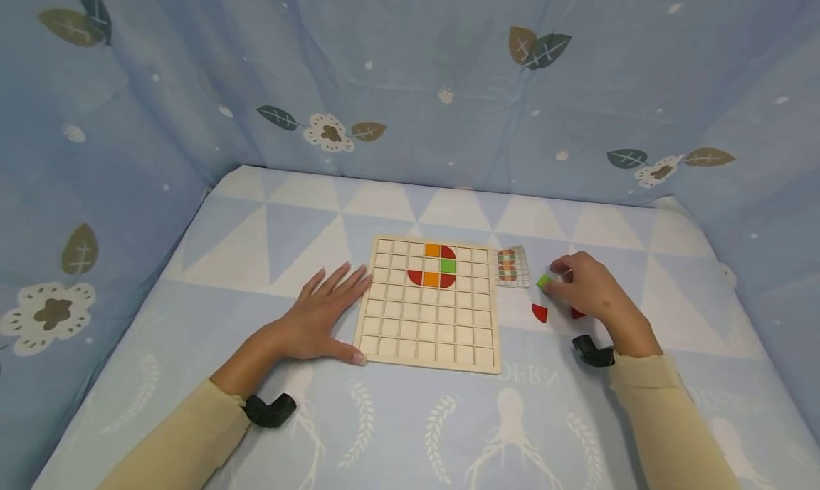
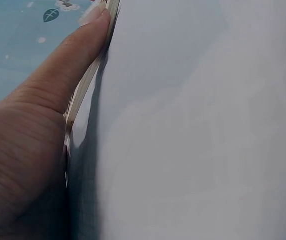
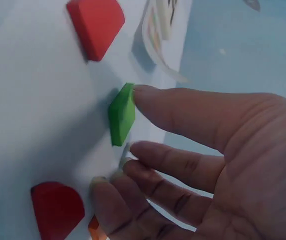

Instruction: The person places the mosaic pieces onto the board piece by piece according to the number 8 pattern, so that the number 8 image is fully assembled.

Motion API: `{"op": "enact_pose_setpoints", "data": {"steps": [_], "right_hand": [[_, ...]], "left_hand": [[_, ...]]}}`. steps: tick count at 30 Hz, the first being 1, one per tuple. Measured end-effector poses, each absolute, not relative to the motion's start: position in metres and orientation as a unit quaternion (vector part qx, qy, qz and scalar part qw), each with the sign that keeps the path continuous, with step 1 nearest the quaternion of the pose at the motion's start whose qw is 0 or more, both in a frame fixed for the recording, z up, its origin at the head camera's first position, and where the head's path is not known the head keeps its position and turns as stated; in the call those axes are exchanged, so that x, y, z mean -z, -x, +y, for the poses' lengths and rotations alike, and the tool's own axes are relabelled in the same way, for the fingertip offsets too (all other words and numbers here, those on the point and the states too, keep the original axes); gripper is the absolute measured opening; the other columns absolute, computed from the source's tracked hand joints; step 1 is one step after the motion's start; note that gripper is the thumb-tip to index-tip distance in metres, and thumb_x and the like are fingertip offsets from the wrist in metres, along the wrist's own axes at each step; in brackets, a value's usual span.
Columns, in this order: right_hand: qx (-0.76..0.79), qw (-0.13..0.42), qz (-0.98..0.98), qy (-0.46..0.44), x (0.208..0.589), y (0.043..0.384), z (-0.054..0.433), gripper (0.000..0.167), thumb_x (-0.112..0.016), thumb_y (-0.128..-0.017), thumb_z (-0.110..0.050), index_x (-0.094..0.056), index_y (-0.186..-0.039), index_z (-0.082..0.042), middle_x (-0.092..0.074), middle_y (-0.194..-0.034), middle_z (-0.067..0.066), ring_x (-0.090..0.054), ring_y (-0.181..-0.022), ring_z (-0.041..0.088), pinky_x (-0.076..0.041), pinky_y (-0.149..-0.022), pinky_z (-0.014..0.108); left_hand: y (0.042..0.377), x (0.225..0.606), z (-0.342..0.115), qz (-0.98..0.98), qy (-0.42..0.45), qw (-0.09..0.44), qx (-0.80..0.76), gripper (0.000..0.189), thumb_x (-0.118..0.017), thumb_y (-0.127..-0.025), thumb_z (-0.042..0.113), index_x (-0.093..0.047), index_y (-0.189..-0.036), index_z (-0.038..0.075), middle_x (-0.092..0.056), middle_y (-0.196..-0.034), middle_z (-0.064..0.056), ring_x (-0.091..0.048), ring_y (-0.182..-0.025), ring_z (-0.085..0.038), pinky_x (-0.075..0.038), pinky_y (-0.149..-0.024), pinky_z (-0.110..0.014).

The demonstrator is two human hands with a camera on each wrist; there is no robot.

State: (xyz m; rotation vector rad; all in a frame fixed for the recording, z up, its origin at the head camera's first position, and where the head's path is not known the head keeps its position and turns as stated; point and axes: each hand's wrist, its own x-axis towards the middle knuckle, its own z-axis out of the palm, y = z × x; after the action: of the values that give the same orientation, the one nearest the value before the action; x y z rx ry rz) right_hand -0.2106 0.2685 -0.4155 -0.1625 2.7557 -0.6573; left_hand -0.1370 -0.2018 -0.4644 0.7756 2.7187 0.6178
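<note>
Hands (image 1: pixel 586 283) at gridded wooden board (image 1: pixel 428 312); green square (image 3: pixel 121 116)

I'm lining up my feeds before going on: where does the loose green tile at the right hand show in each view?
Head: the loose green tile is right of centre, at the fingertips of the right hand.
Left wrist: not in it.
Right wrist: just left of centre, at the thumb tip.
Shared landmark: the blue curtain, along the top in head, upper left in left wrist, upper right in right wrist.
</note>
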Motion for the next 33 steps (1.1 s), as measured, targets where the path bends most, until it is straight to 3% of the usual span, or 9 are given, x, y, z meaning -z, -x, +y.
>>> {"op": "enact_pose_setpoints", "data": {"steps": [5, 11, 22, 33], "right_hand": [[0.221, 0.168, 0.958, 0.067, 0.421, 0.216, 0.27, 0.043, -0.073, -0.096, -0.018, -0.059, -0.128, 0.008, -0.06, -0.108, 0.019, -0.056, -0.098, 0.033, -0.05, -0.083, 0.046], [0.248, 0.201, 0.947, 0.042, 0.423, 0.217, 0.269, 0.033, -0.074, -0.097, -0.019, -0.06, -0.117, 0.003, -0.059, -0.102, 0.015, -0.056, -0.09, 0.028, -0.051, -0.067, 0.034], [0.243, 0.181, 0.952, 0.045, 0.429, 0.214, 0.266, 0.032, -0.076, -0.095, -0.021, -0.062, -0.112, 0.003, -0.062, -0.099, 0.014, -0.056, -0.089, 0.028, -0.05, -0.067, 0.033], [0.292, 0.149, 0.944, 0.028, 0.426, 0.204, 0.277, 0.021, -0.071, -0.098, -0.015, -0.063, -0.108, 0.002, -0.065, -0.093, 0.012, -0.057, -0.068, 0.021, -0.05, -0.057, 0.033]], "left_hand": [[0.136, 0.464, -0.202, 0.935, -0.258, 0.127, -0.209, 0.131, -0.081, -0.073, 0.075, -0.016, -0.169, 0.015, -0.009, -0.176, -0.005, 0.004, -0.161, -0.032, 0.006, -0.124, -0.059], [0.136, 0.462, -0.203, 0.937, -0.255, 0.129, -0.203, 0.131, -0.082, -0.072, 0.074, -0.017, -0.169, 0.015, -0.009, -0.176, -0.005, 0.004, -0.161, -0.031, 0.006, -0.124, -0.059], [0.135, 0.461, -0.205, 0.935, -0.254, 0.133, -0.207, 0.129, -0.081, -0.074, 0.074, -0.018, -0.169, 0.014, -0.009, -0.176, -0.006, 0.003, -0.161, -0.032, 0.006, -0.124, -0.058], [0.138, 0.463, -0.202, 0.931, -0.272, 0.128, -0.206, 0.129, -0.078, -0.076, 0.076, -0.015, -0.17, 0.015, -0.007, -0.176, -0.005, 0.004, -0.161, -0.032, 0.006, -0.124, -0.059]]}}
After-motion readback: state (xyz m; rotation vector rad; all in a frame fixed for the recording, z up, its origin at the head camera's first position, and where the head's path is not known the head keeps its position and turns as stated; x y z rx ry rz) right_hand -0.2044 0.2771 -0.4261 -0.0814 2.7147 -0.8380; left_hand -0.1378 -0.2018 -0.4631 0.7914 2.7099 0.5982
